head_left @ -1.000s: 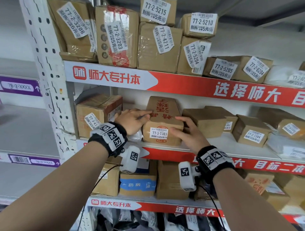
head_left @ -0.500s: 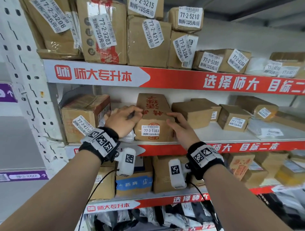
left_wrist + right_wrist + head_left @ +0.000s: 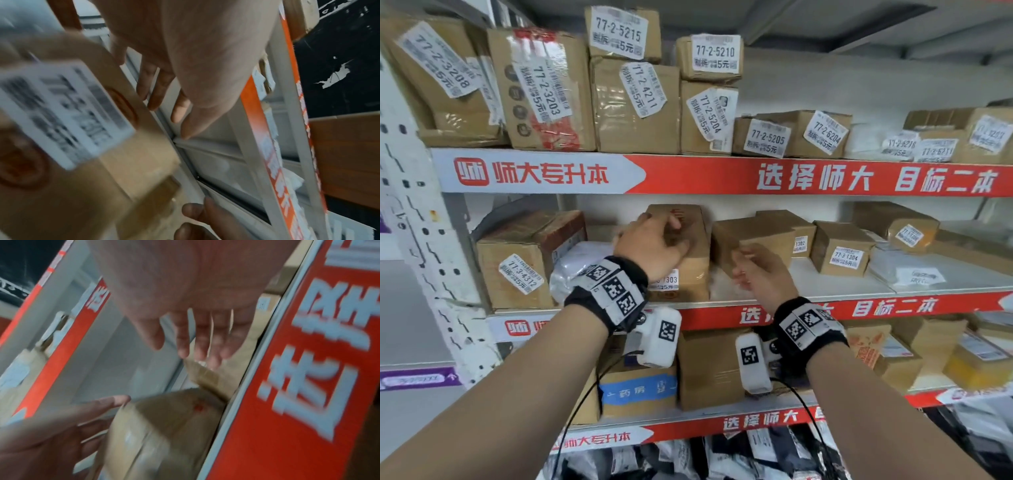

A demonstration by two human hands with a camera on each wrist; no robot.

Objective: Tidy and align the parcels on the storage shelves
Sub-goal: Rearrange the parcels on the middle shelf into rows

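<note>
parcel upright on middle shelf | left hand flat on it | right hand spread

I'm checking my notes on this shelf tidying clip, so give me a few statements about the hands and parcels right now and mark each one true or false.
1. The left hand rests on the parcel labelled 7303. True.
2. The right hand grips that parcel. False: it is open, off the parcel.
3. Parcel 77-2-5215 is stacked on parcel 77-2-4211. True.
4. Parcel 77-3-4312 sits on the top shelf. False: it is on the middle shelf.
</note>
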